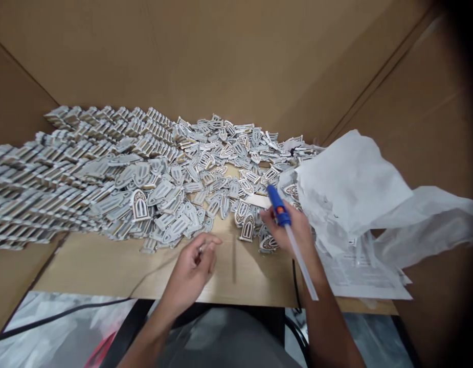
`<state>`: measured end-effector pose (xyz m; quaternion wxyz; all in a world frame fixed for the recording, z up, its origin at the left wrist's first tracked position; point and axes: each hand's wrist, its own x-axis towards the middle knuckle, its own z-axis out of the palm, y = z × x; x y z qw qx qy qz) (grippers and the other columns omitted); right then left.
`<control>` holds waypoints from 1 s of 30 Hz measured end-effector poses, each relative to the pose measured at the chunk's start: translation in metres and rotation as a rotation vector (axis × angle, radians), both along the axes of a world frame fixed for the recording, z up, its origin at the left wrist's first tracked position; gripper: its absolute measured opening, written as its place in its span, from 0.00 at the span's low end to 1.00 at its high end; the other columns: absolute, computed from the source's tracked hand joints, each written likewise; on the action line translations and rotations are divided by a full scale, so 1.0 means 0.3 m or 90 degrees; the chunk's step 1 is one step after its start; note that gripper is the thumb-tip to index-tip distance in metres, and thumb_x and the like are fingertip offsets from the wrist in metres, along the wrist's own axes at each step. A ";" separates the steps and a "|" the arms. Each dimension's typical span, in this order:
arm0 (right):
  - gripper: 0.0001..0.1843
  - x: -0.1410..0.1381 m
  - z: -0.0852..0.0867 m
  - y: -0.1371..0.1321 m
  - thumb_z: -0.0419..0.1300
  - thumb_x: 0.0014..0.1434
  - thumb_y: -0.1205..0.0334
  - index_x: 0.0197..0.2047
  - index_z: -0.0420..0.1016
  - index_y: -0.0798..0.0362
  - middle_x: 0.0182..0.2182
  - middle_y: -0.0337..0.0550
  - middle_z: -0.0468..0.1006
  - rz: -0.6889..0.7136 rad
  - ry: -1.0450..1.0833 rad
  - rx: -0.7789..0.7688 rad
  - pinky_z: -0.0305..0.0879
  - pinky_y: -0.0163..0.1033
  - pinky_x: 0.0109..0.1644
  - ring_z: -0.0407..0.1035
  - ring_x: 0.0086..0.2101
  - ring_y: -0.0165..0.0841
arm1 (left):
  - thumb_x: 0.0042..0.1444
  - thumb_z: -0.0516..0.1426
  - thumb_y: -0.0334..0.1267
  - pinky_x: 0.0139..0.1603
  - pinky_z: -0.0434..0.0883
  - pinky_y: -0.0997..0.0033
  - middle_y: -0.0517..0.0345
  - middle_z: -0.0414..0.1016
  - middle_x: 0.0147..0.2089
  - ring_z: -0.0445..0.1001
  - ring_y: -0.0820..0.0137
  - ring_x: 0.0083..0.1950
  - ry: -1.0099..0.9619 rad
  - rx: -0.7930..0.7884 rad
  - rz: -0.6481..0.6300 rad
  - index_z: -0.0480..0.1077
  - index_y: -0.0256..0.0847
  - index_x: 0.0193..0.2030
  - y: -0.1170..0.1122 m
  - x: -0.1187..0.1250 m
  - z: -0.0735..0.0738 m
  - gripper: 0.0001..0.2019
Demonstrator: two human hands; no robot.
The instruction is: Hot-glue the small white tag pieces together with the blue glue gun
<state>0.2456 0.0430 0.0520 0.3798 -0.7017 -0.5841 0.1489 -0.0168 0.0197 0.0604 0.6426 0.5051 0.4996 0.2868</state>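
My right hand (292,227) is wrapped round a blue hot glue gun (279,207), with a long whitish glue stick (302,263) reaching back from it over my wrist. The gun's front end points away from me, toward a pile of small arched window-shaped pieces (178,220). Close to that hand lie pieces with a brown-and-white patterned face, one of them a loose arch (247,228). My left hand (194,266) is over the front of the table with its fingers curled in and thumb near the index finger. Whatever they may hold is too small or hidden to make out.
Stacked rows of the same pieces (40,189) fill the left side. White wrapping sheets (355,179) and printed paper (374,281) lie at the right. Cardboard walls (221,56) enclose the table (117,266). A black cable (67,310) crosses its front left edge.
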 end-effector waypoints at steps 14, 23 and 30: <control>0.07 -0.213 -0.030 -0.040 0.61 0.56 0.64 0.38 0.65 0.51 0.34 0.46 0.76 -0.003 -0.191 -0.121 0.55 0.39 0.34 0.67 0.29 0.36 | 0.70 0.52 0.54 0.24 0.63 0.74 0.65 0.65 0.25 0.66 0.73 0.22 -0.054 0.113 -0.020 0.70 0.44 0.49 -0.009 0.054 -0.148 0.16; 0.14 -0.191 0.028 -0.130 0.64 0.58 0.51 0.35 0.66 0.50 0.25 0.37 0.72 -0.095 0.012 0.018 0.58 0.38 0.33 0.63 0.26 0.33 | 0.70 0.53 0.52 0.33 0.70 0.76 0.57 0.71 0.34 0.72 0.73 0.31 -0.100 0.259 -0.035 0.74 0.39 0.40 -0.019 0.049 -0.166 0.18; 0.15 -0.313 -0.017 -0.239 0.66 0.56 0.51 0.34 0.68 0.51 0.26 0.36 0.71 0.007 0.143 0.038 0.60 0.37 0.34 0.64 0.27 0.32 | 0.65 0.60 0.53 0.47 0.77 0.67 0.46 0.74 0.53 0.77 0.65 0.46 -0.272 0.257 -0.115 0.78 0.37 0.44 -0.037 -0.009 -0.183 0.18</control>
